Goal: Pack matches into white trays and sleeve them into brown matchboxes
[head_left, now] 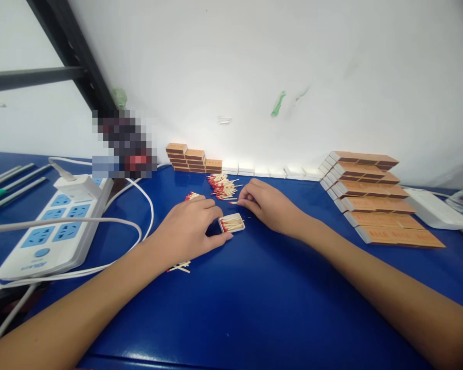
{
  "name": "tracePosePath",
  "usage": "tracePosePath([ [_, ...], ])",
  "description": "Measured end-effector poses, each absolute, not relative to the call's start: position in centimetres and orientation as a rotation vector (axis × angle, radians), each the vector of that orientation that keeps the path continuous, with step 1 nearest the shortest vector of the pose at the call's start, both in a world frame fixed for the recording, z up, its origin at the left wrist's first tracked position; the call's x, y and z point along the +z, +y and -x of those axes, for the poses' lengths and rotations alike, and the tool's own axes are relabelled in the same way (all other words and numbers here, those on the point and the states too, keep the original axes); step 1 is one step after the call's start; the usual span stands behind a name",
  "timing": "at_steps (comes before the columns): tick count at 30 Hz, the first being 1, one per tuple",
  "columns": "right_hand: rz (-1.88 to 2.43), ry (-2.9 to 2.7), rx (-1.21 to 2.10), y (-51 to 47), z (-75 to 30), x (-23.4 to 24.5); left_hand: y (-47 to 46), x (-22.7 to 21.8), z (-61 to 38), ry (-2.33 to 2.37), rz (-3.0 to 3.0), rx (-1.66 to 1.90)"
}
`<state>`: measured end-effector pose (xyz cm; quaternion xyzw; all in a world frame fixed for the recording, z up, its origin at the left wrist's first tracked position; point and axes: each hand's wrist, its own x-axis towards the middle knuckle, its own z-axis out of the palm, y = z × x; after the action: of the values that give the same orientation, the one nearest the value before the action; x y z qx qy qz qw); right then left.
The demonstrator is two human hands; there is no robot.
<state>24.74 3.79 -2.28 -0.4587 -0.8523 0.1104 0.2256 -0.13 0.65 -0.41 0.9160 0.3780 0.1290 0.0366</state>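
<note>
A small white matchbox tray (244, 224) lies on the blue table, partly filled with red-tipped matches (231, 223). My left hand (191, 223) holds the tray at its left end, thumb on the near side and index finger on the far side. Just beyond the tray, my right hand (268, 203) pinches a single match (233, 202) between thumb and fingertips, its red head pointing left. Close to those fingers lies a loose pile of matches (224, 186). More matches (178, 266) lie beside my left wrist, and a few (193, 196) show behind that hand.
Closed matchboxes (195, 159) are stacked by the wall, with a row of white trays (262, 170) beside them. Several stepped stacks of box sleeves (374, 200) stand right. A power strip (57, 221) with white cables (146, 198) and screwdriver-like rods (19, 190) are left.
</note>
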Motion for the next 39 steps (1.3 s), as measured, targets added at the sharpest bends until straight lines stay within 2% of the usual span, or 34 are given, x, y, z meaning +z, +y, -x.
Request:
tracePosePath([
  [8,1.1,-2.442,0.49,1.4,-23.4,-0.6,0.8,-0.5,0.1,1.198,-2.843,0.435],
  [13,1.166,-2.259,0.292,3.4,-23.7,-2.8,0.6,-0.5,0.2,1.18,-2.828,0.451],
  [17,1.184,-2.332,0.25,4.6,-24.1,-3.9,0.6,-0.5,0.1,1.175,-2.813,0.447],
  [39,1.211,-2.336,0.152,4.1,-24.4,-3.9,0.7,-0.7,0.2,1.173,-2.823,0.468],
])
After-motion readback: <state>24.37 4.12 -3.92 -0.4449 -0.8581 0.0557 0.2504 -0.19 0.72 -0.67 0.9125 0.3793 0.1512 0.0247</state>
